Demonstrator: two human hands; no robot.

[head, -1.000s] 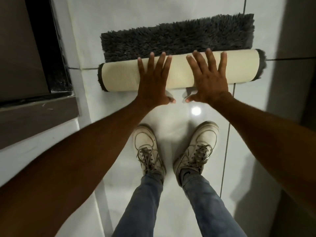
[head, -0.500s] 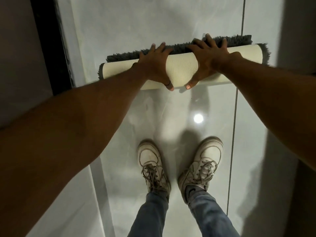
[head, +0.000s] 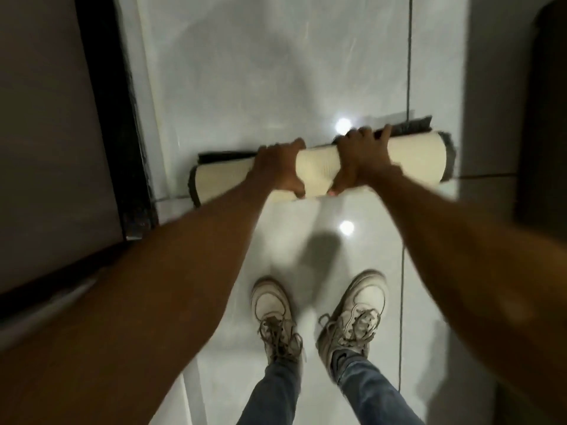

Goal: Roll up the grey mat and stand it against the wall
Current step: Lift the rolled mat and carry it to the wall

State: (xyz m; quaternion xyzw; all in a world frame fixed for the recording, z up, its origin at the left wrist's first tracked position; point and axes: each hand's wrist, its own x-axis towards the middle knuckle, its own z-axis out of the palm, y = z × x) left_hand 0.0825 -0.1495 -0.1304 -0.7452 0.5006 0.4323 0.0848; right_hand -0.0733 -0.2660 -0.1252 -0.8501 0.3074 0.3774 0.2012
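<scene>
The grey mat [head: 412,156] is a tight roll lying across the white tiled floor, its cream backing outward and dark grey pile showing at both ends and along the far edge. My left hand [head: 280,168] wraps over the roll left of its middle, fingers curled around it. My right hand [head: 360,157] grips it just right of the middle, thumb underneath. The roll tilts slightly, right end farther from me.
A dark door frame [head: 122,118] and brown panel run along the left. A grey wall [head: 491,87] rises on the right with a dark shape beyond it. My two white sneakers [head: 319,314] stand on the tiles below the roll.
The last flat strip of grey pile has been rolled in. My hands went from flat pushing to gripping around the roll, which has shifted right and looks closer.
</scene>
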